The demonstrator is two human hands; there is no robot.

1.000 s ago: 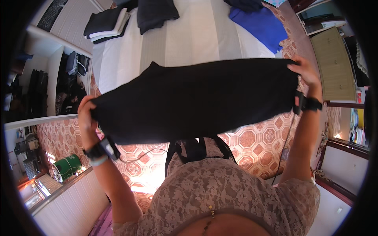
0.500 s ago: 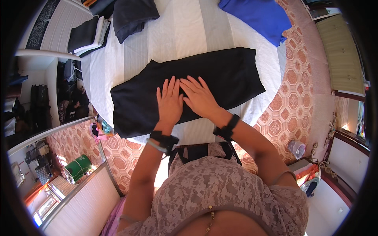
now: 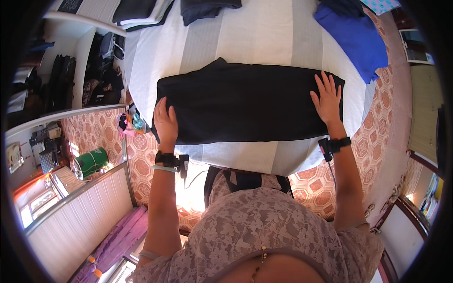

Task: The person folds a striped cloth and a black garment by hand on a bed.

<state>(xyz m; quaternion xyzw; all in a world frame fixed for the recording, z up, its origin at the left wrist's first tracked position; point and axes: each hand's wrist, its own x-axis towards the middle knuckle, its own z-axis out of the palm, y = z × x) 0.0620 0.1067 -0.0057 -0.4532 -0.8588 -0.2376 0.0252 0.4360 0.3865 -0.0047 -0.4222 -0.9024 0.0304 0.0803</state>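
Note:
Black trousers [image 3: 245,104], folded lengthwise, lie flat across the bed in front of me, with a small point of cloth jutting from their far edge. On their left end rests my left hand [image 3: 165,123], open, its palm down and its fingers pointing away from me. My right hand [image 3: 326,101] lies flat near the opposite end with the fingers spread. Neither hand grips the cloth. A light striped sheet [image 3: 257,40] is spread beneath the trousers.
Folded dark and white clothes [image 3: 141,12] sit at the far left, near a dark grey folded garment [image 3: 207,8]. Blue cloth [image 3: 354,40] lies far right. Left stands an open wardrobe [image 3: 66,42] beside a mirrored door [image 3: 75,198]. Patterned tiles [image 3: 314,186] surround the bed.
My hands have moved apart, from the middle of the trousers to their two ends. The trousers now lie straighter across the bed, and the whole view has shifted.

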